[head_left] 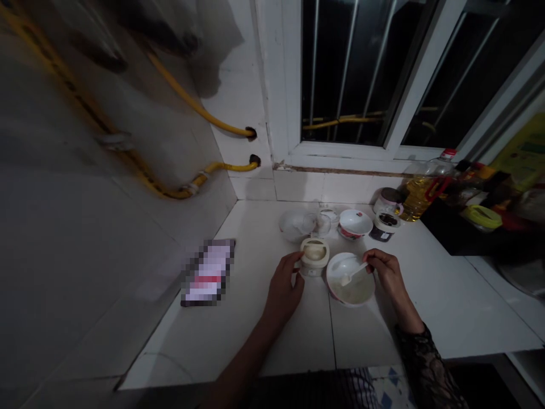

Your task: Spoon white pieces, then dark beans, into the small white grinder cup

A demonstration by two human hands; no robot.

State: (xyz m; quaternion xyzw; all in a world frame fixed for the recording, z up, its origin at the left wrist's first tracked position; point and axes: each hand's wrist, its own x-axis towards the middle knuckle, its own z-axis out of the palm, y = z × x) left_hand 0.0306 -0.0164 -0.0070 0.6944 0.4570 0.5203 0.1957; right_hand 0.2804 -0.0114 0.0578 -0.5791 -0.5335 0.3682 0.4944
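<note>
My right hand (386, 271) pinches the handle of a small white spoon (349, 278). The spoon's bowl end is over the inside of a white bowl (332, 290), which has a pale, whitish content that I cannot make out. Just left of the bowl stands a small cream-rimmed square jar (314, 266). My left hand (286, 287) is at the jar's left side, with fingertips against it and thumb and fingers apart; it is not wrapped round the jar.
Behind stand a clear bowl (293, 225), a clear cup (323, 224), a flowered bowl (356, 222) and a dark-filled jar (385, 226). An oil bottle (419, 190) and a black rack (445, 227) are at right. A blurred-out phone (208, 272) lies by the left wall.
</note>
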